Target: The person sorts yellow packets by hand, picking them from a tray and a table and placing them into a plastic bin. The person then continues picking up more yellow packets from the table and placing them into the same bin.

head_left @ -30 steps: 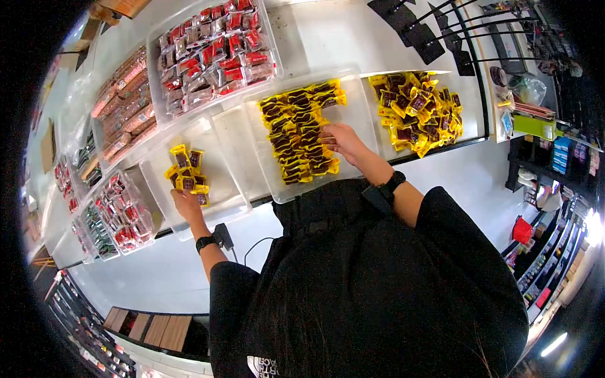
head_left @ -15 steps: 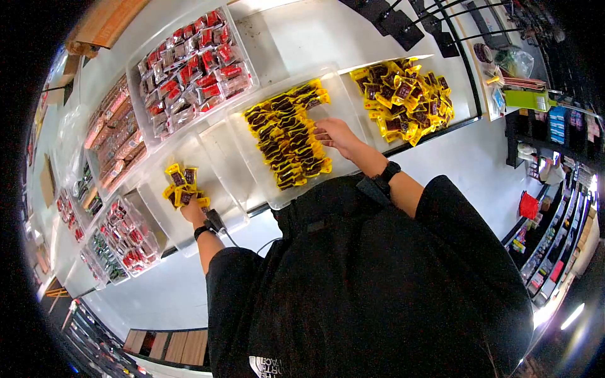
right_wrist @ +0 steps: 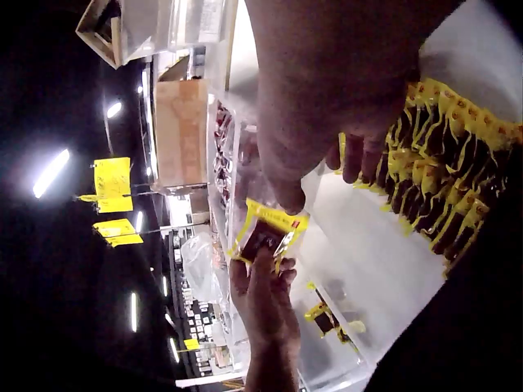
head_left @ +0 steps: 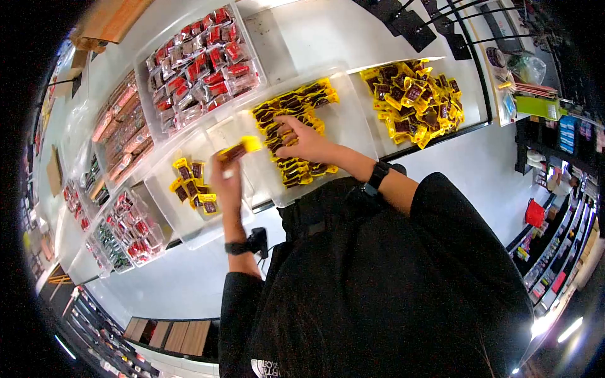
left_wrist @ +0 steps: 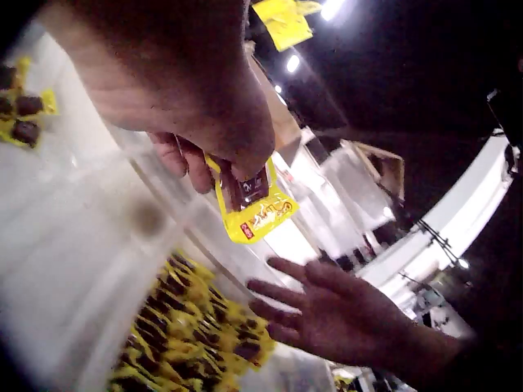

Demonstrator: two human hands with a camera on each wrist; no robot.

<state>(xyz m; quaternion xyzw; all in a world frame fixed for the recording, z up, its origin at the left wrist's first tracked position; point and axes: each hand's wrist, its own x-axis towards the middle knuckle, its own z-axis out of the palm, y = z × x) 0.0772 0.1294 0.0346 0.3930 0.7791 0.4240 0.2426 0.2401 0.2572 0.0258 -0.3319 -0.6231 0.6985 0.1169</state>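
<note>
My left hand [head_left: 225, 186] pinches a small yellow-edged snack packet [head_left: 237, 151] with a dark brown filling between thumb and fingers, raised above the table between two clear bins. In the right wrist view the packet [right_wrist: 268, 233] stands upright in those fingers. My right hand [head_left: 305, 140] hovers over rows of the same packets [head_left: 290, 116], lined up on edge in the middle bin [head_left: 353, 120]. Its fingers look spread and extended towards the held packet in the left wrist view, with nothing in them. Several loose packets [head_left: 190, 183] lie in the left bin [head_left: 220, 220].
To the right is a heaped pile of yellow packets [head_left: 413, 101]. Behind the left bin stand a bin of red-and-clear packets [head_left: 198, 69] and a bin of long brown packs [head_left: 123, 129]. Smaller bins of red packets [head_left: 129, 227] are at the left. Black hooks and plates [head_left: 416, 31] reach over the back right.
My left hand has lifted a packet out of the left bin and carried it up and to the right. The right hand has moved left across the rows towards it.
</note>
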